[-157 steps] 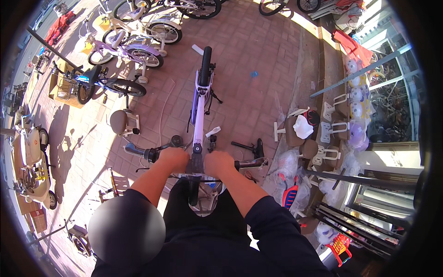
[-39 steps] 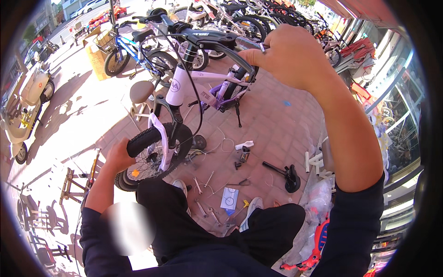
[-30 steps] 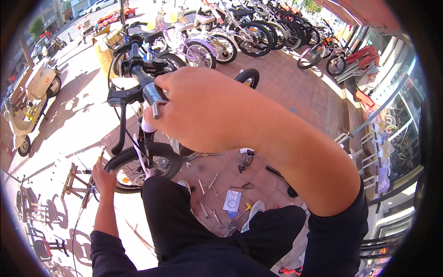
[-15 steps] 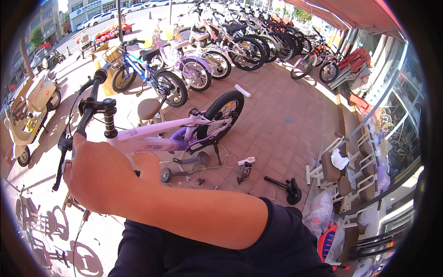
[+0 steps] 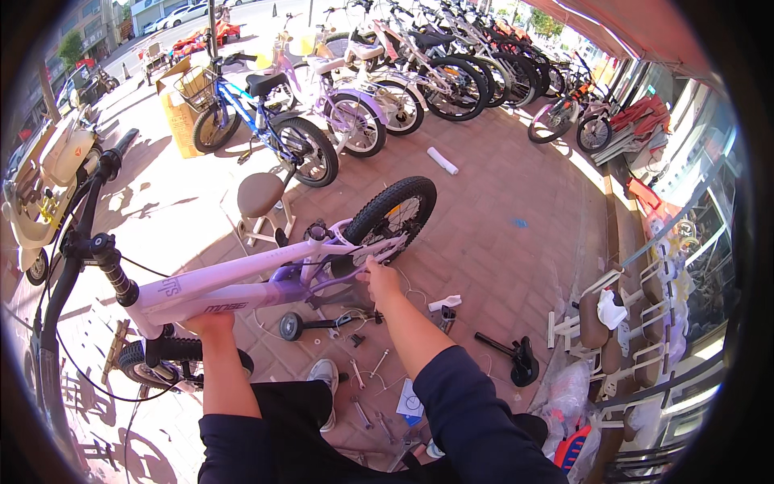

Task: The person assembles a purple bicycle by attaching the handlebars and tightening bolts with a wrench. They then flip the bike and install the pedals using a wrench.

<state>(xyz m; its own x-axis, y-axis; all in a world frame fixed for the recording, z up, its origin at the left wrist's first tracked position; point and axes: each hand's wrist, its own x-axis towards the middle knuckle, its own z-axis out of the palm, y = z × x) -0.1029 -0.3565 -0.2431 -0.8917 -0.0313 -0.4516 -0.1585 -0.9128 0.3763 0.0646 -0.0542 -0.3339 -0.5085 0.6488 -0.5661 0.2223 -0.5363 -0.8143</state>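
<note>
A pink and purple bicycle (image 5: 242, 278) stands across in front of me, with its handlebar (image 5: 50, 323) at the left and its rear wheel (image 5: 395, 211) pointing away. No saddle sits on its frame. My left hand (image 5: 211, 322) is closed around the underside of the down tube near the head tube; its fingers are partly hidden behind it. Farther back, my right hand (image 5: 380, 284) grips the frame's thin rear tubes beside the rear wheel. The front wheel (image 5: 149, 367) shows below the head tube, partly covered by my left forearm.
A small wheel on a bracket (image 5: 292, 326), wrenches (image 5: 357, 373), a paper sheet (image 5: 410, 397) and a black saddle with its post (image 5: 522, 363) lie on the paving. Beyond the bicycle stands a brown stool (image 5: 260, 195). A blue bicycle (image 5: 262, 121) and several others line the back.
My right hand has left the handlebar area and moved to the rear of the frame. The handlebar has swung left and nearer, and my left hand now shows under the down tube.
</note>
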